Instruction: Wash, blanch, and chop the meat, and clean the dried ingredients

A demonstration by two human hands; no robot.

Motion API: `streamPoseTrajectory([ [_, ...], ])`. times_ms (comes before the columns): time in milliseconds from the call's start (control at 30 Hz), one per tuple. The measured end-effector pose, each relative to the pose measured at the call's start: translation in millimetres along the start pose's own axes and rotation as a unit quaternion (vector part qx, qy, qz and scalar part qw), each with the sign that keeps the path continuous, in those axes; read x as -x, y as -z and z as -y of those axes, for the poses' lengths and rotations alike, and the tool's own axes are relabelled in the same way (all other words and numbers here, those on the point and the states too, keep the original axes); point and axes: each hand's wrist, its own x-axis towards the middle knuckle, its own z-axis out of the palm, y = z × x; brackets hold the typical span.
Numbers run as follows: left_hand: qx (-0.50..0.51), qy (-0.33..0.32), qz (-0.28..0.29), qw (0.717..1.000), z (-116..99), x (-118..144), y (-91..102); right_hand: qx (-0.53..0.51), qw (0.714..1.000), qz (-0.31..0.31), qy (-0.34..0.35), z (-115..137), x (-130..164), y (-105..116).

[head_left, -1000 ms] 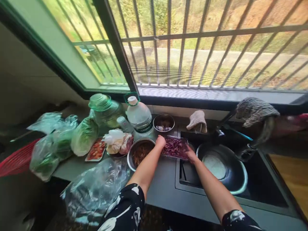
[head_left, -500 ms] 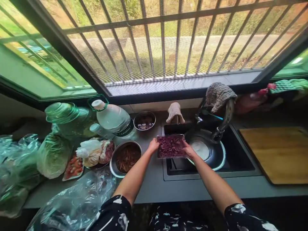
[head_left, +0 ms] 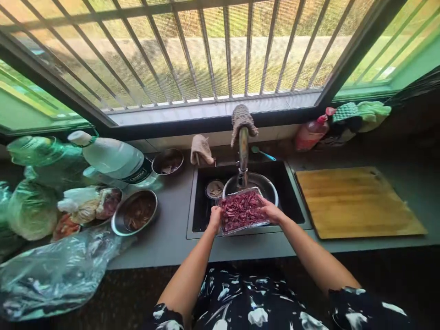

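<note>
Between both hands I hold a clear plastic tray (head_left: 242,210) filled with dark red-purple shreds whose exact kind I cannot make out. My left hand (head_left: 215,218) is closed on its left edge, and my right hand (head_left: 271,211) grips the right edge. The tray tilts a little and hangs over the front part of the black sink (head_left: 202,215). Behind it, partly hidden by the tray, a round basin (head_left: 271,190) sits in the sink under the faucet (head_left: 243,151). A small round container (head_left: 215,188) stands in the sink to the left of the basin.
A wooden cutting board (head_left: 360,201) lies right of the sink. On the left are a metal bowl of brown food (head_left: 137,211), a smaller bowl (head_left: 168,162), a large bottle (head_left: 113,156), bagged food (head_left: 85,206) and a plastic bag (head_left: 58,275). A red soap bottle (head_left: 311,133) stands behind.
My view has turned to the right, so the counter things sit further left. The tray has come from the sink's left side to over its front middle, still in both hands, and now tilts.
</note>
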Motion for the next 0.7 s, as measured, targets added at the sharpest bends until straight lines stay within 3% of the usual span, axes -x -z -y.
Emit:
streamPoseTrajectory([
  [167,0.156,-0.002,0.082,0.984,18.7,46.5,-57.4,0.031,0.999,0.021,-0.021,11.5,30.7,55.9],
  [333,0.139,-0.013,0.056,0.989,33.7,64.8,-91.9,0.026,0.999,0.044,-0.005,6.8,43.5,90.4],
  [500,0.105,-0.015,0.031,0.994,52.3,69.0,-108.3,0.006,0.999,0.032,-0.008,-9.6,45.9,111.4],
  [700,0.064,-0.010,0.013,0.998,73.7,75.1,-107.5,0.000,0.999,0.042,-0.016,-27.8,46.9,120.0],
])
